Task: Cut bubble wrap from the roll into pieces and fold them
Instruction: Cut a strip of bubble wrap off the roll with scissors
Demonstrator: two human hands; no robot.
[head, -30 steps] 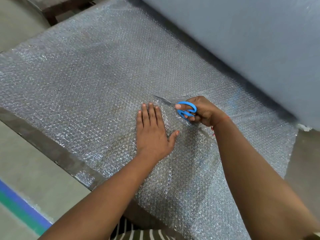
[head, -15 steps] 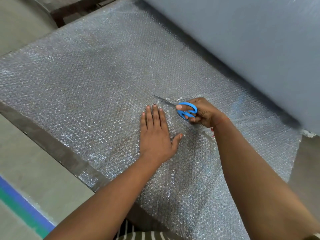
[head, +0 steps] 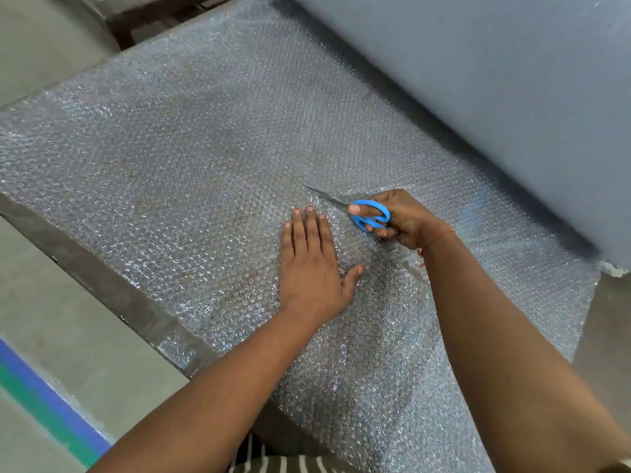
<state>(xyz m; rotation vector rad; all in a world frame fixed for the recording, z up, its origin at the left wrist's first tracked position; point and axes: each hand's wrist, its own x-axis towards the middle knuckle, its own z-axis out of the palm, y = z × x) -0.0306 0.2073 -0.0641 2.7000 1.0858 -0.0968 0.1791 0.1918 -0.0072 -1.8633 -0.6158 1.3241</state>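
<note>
Right hand [head: 406, 216] grip closed through blue scissors [head: 367, 215], left hand [head: 312, 264] flat, holding nothing, pinning bubble wrap [head: 191, 158] mid-counter; fingertips [head: 309, 209] near blades, risk of nick or wandering cut if wrap bunches.

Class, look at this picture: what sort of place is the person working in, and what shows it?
Probably a packing or warehouse work area. A very large roll feeds bubble wrap across a worktable, and the concrete floor carries painted blue and green line marking.
</note>
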